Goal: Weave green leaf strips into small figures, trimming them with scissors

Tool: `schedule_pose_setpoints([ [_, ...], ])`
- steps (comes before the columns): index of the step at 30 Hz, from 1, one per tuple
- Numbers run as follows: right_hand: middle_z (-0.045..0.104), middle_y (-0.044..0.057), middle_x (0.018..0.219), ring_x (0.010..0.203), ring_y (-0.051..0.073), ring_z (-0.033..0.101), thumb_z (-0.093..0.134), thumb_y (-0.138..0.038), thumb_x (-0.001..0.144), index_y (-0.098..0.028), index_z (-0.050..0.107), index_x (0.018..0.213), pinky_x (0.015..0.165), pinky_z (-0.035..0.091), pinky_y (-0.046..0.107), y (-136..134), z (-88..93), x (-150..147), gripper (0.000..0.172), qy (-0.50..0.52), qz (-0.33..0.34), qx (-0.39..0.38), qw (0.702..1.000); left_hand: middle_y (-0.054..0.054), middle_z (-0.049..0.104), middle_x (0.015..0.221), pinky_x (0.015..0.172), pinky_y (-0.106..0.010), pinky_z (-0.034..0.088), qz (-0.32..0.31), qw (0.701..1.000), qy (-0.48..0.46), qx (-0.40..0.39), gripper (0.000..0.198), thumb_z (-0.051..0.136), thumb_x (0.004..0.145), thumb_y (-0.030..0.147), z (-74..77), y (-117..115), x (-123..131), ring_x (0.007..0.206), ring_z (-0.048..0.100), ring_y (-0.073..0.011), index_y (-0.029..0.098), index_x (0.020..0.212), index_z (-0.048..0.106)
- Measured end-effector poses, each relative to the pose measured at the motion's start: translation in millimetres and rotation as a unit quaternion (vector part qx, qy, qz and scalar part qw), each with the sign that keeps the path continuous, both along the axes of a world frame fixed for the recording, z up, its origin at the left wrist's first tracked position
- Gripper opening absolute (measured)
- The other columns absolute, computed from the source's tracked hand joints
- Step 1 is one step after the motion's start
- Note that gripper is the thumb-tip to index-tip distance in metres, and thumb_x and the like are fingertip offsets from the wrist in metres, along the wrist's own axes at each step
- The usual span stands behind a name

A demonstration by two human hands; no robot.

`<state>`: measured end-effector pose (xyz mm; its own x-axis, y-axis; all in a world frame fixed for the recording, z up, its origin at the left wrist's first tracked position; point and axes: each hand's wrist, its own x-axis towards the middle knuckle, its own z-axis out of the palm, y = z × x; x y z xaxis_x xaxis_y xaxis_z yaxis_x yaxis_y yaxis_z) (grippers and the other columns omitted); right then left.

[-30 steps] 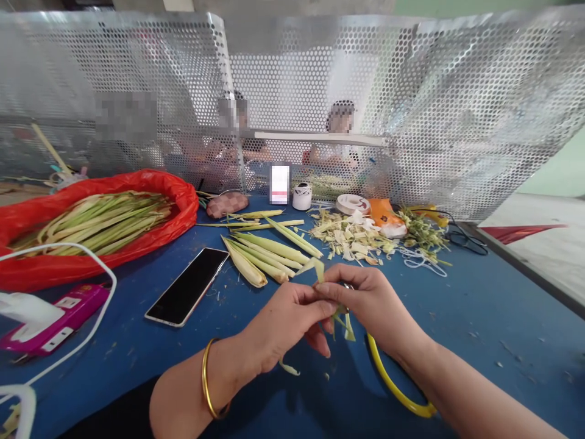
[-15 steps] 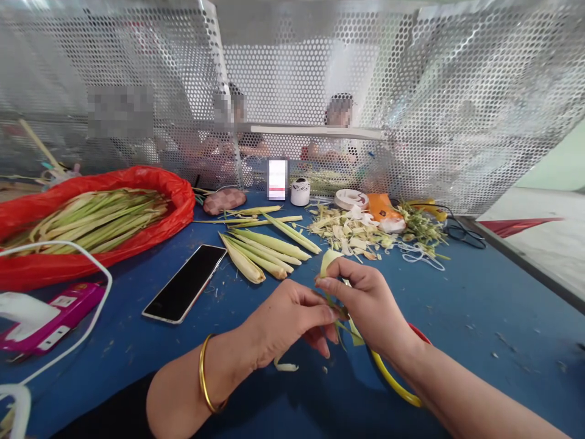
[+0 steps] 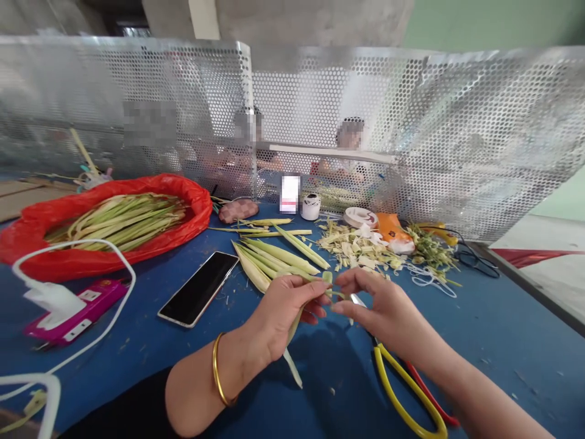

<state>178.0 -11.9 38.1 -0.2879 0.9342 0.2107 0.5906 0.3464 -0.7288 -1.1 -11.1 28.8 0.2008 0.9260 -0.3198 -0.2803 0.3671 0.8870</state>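
My left hand (image 3: 295,311) pinches a pale green leaf strip (image 3: 294,369) between thumb and fingers; its lower end hangs below the palm. Close by on the right is my right hand (image 3: 372,305), thumb and fingers apart around the tip of the strip, with no clear grip. Beneath my right hand lie scissors (image 3: 386,372) with yellow and red handles, blades partly hidden. Beyond my hands a bunch of pale green leaf stalks (image 3: 283,256) rests on the blue table (image 3: 347,390).
To the left stand a red bag (image 3: 27,262) of long leaves, a phone (image 3: 198,289) and a purple power strip (image 3: 86,311) with a white cable. Leaf scraps (image 3: 350,244), a tape roll (image 3: 361,217) and a small jar (image 3: 311,207) sit before a perforated metal screen (image 3: 297,103); people are behind it.
My hands have drawn slightly apart, and my right fingers have opened from the leaf strip. The strip's end now hangs below my left hand. The view has tilted up, showing more of the scissors.
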Motion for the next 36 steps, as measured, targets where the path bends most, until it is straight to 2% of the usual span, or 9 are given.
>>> schedule_pose_setpoints([
  [2, 0.065, -0.001, 0.072, 0.068, 0.016, 0.058, 0.058, -0.038, 0.086, -0.021, 0.062, 0.084, 0.064, 0.042, 0.026, -1, -3.5, -3, 0.018, -0.025, 0.004, 0.019, 0.999, -0.002, 0.066, 0.061, 0.045, -0.018, 0.041, 0.026, 1.0, 0.007, 0.01, 0.017, 0.075, 0.071, 0.027, -2.2, 1, 2, 0.046, 0.056, -0.0076, 0.011, 0.07, 0.069],
  [5, 0.059, -0.003, 0.06, 0.058, 0.013, 0.053, 0.045, -0.034, 0.094, -0.021, 0.056, 0.066, 0.057, 0.039, 0.024, -1, -5.6, -4, 0.032, -0.05, 0.026, 0.044, 0.997, -0.003, 0.067, 0.064, 0.046, -0.018, 0.042, 0.069, 0.996, 0.024, 0.049, 0.017, 0.074, 0.072, 0.027, -5.4, 4, 3, 0.045, 0.056, -0.0068, 0.011, 0.07, 0.069],
  [8, 0.06, -0.001, 0.063, 0.06, 0.014, 0.056, 0.045, -0.032, 0.094, -0.021, 0.058, 0.069, 0.058, 0.041, 0.024, 0, -3.5, -2, 0.03, -0.069, 0.029, 0.071, 0.995, -0.002, 0.066, 0.063, 0.046, -0.02, 0.043, 0.066, 0.996, 0.023, 0.056, 0.02, 0.072, 0.074, 0.031, -6.2, 5, 2, 0.044, 0.057, -0.0084, 0.012, 0.072, 0.068],
  [14, 0.067, 0.008, 0.097, 0.092, 0.024, 0.061, 0.053, -0.039, 0.091, -0.022, 0.07, 0.092, 0.078, 0.047, 0.035, -5, 2.3, -5, 0.023, -0.058, -0.028, 0.194, 0.979, 0.0, 0.061, 0.053, 0.044, -0.02, 0.041, -0.144, 0.978, 0.113, 0.097, 0.023, 0.061, 0.079, 0.03, -2.7, -10, 7, 0.039, 0.052, -0.008, 0.015, 0.06, 0.062],
  [18, 0.064, 0.003, 0.077, 0.07, 0.019, 0.063, 0.057, -0.038, 0.088, -0.022, 0.068, 0.071, 0.063, 0.049, 0.03, -11, -2.2, -20, 0.026, 0.006, 0.069, 0.026, 0.997, 0.003, 0.053, 0.046, 0.042, -0.019, 0.037, -0.234, 0.943, 0.204, 0.116, 0.027, 0.055, 0.076, 0.019, -8.0, -19, 15, 0.036, 0.046, -0.0066, 0.016, 0.048, 0.055],
  [20, 0.063, 0.002, 0.079, 0.062, 0.016, 0.062, 0.06, -0.036, 0.087, -0.021, 0.067, 0.074, 0.055, 0.049, 0.027, -14, -5.3, -26, 0.021, 0.101, 0.056, -0.03, 0.993, 0.004, 0.052, 0.045, 0.04, -0.02, 0.035, -0.227, 0.944, 0.219, 0.102, 0.027, 0.057, 0.075, 0.022, -13.0, -19, 17, 0.035, 0.045, -0.0068, 0.017, 0.049, 0.054],
  [23, 0.06, 0.002, 0.081, 0.069, 0.016, 0.063, 0.063, -0.027, 0.085, -0.022, 0.068, 0.076, 0.059, 0.051, 0.026, -20, -7.7, -30, 0.011, 0.155, 0.006, 0.064, 0.986, 0.003, 0.056, 0.05, 0.037, -0.02, 0.031, -0.199, 0.969, 0.143, 0.046, 0.026, 0.061, 0.074, 0.033, -17.5, -13, 13, 0.037, 0.048, -0.0077, 0.016, 0.056, 0.058],
  [29, 0.063, 0.004, 0.08, 0.067, 0.016, 0.062, 0.053, -0.013, 0.09, -0.022, 0.067, 0.088, 0.059, 0.05, 0.027, -26, -22.9, -29, 0.017, -0.062, 0.072, 0.369, 0.925, -0.001, 0.063, 0.061, 0.035, -0.016, 0.018, -0.072, 0.996, -0.01, -0.061, 0.02, 0.069, 0.073, 0.033, -5.9, 7, -4, 0.046, 0.052, -0.0058, 0.013, 0.075, 0.069],
  [36, 0.068, 0.009, 0.087, 0.086, 0.023, 0.065, 0.046, -0.005, 0.091, -0.013, 0.065, 0.092, 0.083, 0.051, 0.038, -11, -42.1, -31, 0.021, -0.254, 0.179, 0.457, 0.833, -0.003, 0.07, 0.073, 0.054, -0.015, 0.048, 0.002, 0.987, -0.124, -0.098, 0.014, 0.061, 0.086, 0.022, -0.6, 18, -14, 0.062, 0.065, -0.0088, 0.013, 0.087, 0.07],
])
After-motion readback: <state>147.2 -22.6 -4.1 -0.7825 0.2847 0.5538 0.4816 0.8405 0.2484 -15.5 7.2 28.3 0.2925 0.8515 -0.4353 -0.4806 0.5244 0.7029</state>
